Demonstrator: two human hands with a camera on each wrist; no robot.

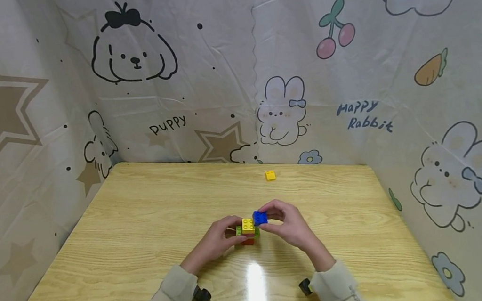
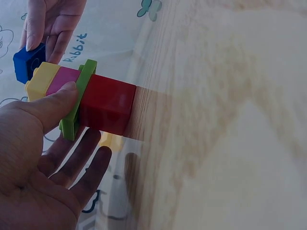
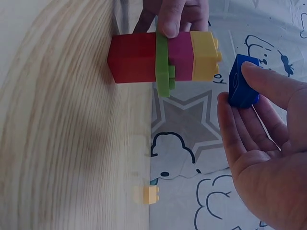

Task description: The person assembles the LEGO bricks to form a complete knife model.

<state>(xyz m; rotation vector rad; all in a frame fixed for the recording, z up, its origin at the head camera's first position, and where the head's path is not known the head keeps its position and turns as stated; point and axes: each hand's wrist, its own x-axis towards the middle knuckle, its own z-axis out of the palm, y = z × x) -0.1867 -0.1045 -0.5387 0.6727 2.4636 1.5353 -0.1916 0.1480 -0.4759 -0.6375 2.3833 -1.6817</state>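
Observation:
A stack of toy building bricks stands on the table: a red brick (image 3: 134, 58) at the bottom, a green plate (image 3: 163, 64) jutting out above it, then a magenta brick (image 3: 180, 56) and a yellow brick (image 3: 204, 56) on top. My left hand (image 1: 218, 239) holds the stack from the left, its thumb at the magenta brick and green plate in the left wrist view. Between thumb and fingers my right hand (image 1: 287, 222) pinches a blue brick (image 3: 242, 81). The blue brick is held beside the stack's top, apart from the yellow brick in the right wrist view.
A small yellow brick (image 1: 270, 175) lies near the table's back edge. The wooden table (image 1: 143, 210) meets a printed cloth (image 1: 218, 76) behind and at both sides. Black wrist devices (image 1: 202, 296) show near the sleeves.

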